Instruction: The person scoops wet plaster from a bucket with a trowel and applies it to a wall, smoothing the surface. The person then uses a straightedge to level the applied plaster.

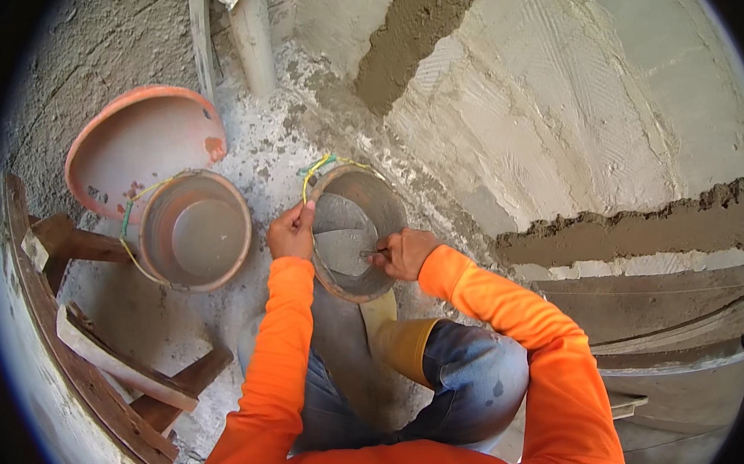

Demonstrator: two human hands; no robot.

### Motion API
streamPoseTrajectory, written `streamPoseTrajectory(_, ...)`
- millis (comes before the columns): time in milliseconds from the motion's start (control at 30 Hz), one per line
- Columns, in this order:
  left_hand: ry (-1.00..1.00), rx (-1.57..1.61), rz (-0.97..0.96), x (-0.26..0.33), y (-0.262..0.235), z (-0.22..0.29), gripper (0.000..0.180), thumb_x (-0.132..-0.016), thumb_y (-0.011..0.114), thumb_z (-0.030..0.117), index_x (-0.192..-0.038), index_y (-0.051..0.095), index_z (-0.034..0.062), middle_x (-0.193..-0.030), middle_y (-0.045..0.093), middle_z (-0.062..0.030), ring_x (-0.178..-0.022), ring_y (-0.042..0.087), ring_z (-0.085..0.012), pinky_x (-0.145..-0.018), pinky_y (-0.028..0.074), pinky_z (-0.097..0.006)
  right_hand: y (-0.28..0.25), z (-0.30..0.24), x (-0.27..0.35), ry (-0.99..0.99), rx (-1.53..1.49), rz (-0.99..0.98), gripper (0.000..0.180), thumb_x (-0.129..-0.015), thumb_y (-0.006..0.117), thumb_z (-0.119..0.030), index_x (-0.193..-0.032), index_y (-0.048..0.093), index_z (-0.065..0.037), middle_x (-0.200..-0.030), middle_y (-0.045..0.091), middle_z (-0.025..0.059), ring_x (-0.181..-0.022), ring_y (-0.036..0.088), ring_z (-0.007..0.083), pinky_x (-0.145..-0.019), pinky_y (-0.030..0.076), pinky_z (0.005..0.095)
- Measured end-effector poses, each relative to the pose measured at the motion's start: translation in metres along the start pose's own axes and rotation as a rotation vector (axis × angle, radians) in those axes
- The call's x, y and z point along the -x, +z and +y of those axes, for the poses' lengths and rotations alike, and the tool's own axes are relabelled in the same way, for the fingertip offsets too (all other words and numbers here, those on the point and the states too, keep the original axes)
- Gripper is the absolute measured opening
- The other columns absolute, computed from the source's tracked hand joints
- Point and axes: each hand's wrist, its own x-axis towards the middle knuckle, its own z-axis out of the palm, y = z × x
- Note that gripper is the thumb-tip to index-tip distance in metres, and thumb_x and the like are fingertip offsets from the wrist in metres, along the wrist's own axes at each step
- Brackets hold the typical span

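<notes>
Rough cement floor mid-frame: left hand grips bucket rim w/ cord, right hand closed on trowel — keep bucket tilted, scrape low along wall.

**You're on a building site**

You're crouched against a raw plastered wall with wet mortar bands troweled across it, mortar-caked buckets at your feet, timber offcuts lying on a floor crusted with cement

No packages, labels, signs or screens in view anywhere around the work spot.
</notes>
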Motion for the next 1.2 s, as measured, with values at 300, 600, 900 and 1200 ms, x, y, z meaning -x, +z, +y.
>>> streamPoseTrajectory(300, 0.097, 0.01, -0.076, 0.01, 0.01, -0.003, 0.031, -0.088, 0.074, 0.028, -0.108, 0.074, 0.0044, -0.066, 0.061, -0.0023, -0.061, 0.05, -0.0076, -0.059, 0.044, -0.026, -0.015, 0.062, -0.003, 0.078, 0.458, -0.001, 0.027, -0.087, 0.053, -0.025, -0.09, 0.073, -0.008, -0.082, 0.072, 0.0152, -0.079, 0.071, 0.0338, -0.072, 0.057, 0.0446)
streamPoseTrajectory(600, -0.003, -0.113, 0.015, 0.002, 0.0, -0.005, 0.034, -0.089, 0.072, 0.033, -0.108, 0.074, 0.0059, -0.071, 0.068, -0.0069, -0.061, 0.056, -0.0099, -0.06, 0.047, -0.029, 0.08, 0.053, 0.023, 0.118, -0.327, -0.012, 0.049, -0.088, 0.059, -0.058, -0.088, 0.069, -0.01, -0.074, 0.069, 0.0142, -0.074, 0.067, 0.0391, -0.07, 0.052, 0.0466)
streamPoseTrajectory(900, -0.071, -0.138, 0.098, -0.012, -0.018, -0.013, 0.035, -0.091, 0.07, 0.033, -0.106, 0.073, 0.0015, -0.064, 0.06, -0.0025, -0.061, 0.05, -0.0086, -0.061, 0.045, -0.028, 0.055, 0.036, 0.015, 0.18, -0.289, 0.272, 0.047, -0.092, 0.058, -0.055, -0.091, 0.064, -0.008, -0.071, 0.065, 0.0164, -0.075, 0.066, 0.0391, -0.069, 0.051, 0.047)
streamPoseTrajectory(1200, -0.132, -0.199, 0.16, -0.016, -0.025, -0.019, 0.034, -0.09, 0.067, 0.04, -0.105, 0.075, 0.0104, -0.065, 0.062, -0.009, -0.062, 0.058, -0.0183, -0.065, 0.048, -0.037, -0.015, 0.023, 0.009, 0.179, -0.169, 0.214, 0.051, -0.091, 0.055, -0.058, -0.102, 0.068, -0.01, -0.083, 0.071, 0.0162, -0.087, 0.068, 0.0381, -0.077, 0.052, 0.0478)
